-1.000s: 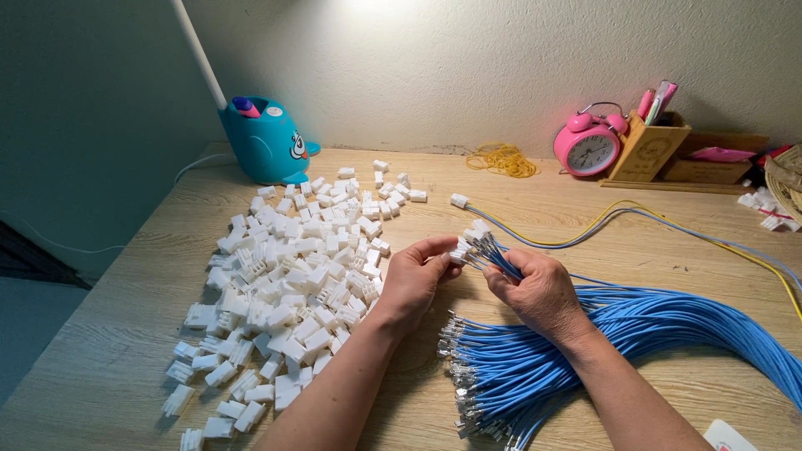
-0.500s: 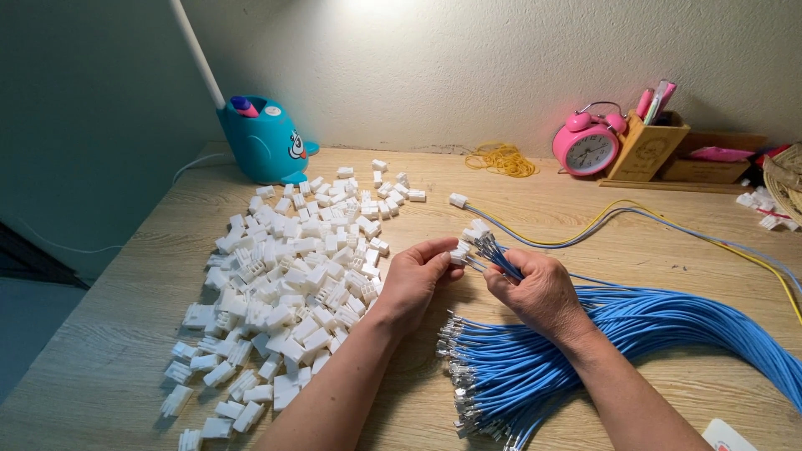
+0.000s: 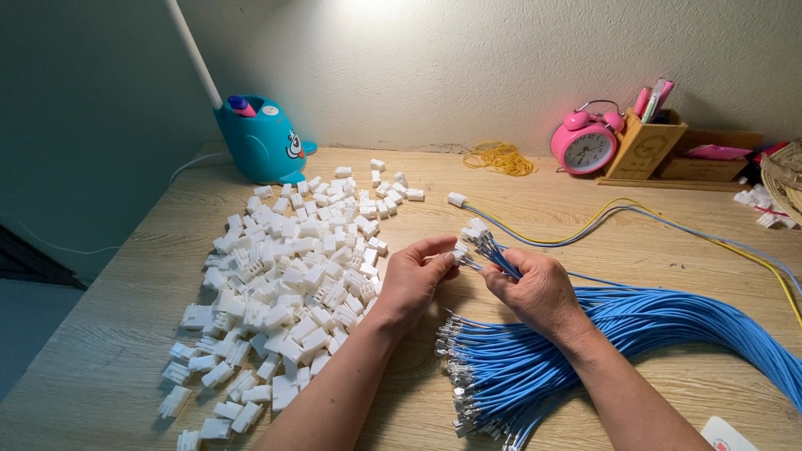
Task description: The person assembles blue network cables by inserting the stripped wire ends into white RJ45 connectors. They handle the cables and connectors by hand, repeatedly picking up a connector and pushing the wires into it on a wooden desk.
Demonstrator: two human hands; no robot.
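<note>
My left hand (image 3: 413,280) pinches a small white plastic connector (image 3: 462,250) at its fingertips. My right hand (image 3: 537,288) grips a few blue wires (image 3: 499,257) whose ends meet the connector. Both hands hover over the wooden table (image 3: 125,334), just left of a large bundle of blue wires with metal terminals (image 3: 535,376). A big heap of white connector housings (image 3: 288,284) lies to the left of my left hand.
A teal whale-shaped lamp base (image 3: 261,142) stands at the back left. A finished white connector with yellow and blue wires (image 3: 456,200) lies beyond my hands. Yellow rubber bands (image 3: 499,157), a pink alarm clock (image 3: 585,144) and a wooden pen holder (image 3: 645,144) line the wall.
Hands stay in nearly the same spot; the fingers shift slightly around the connector and wire ends.
</note>
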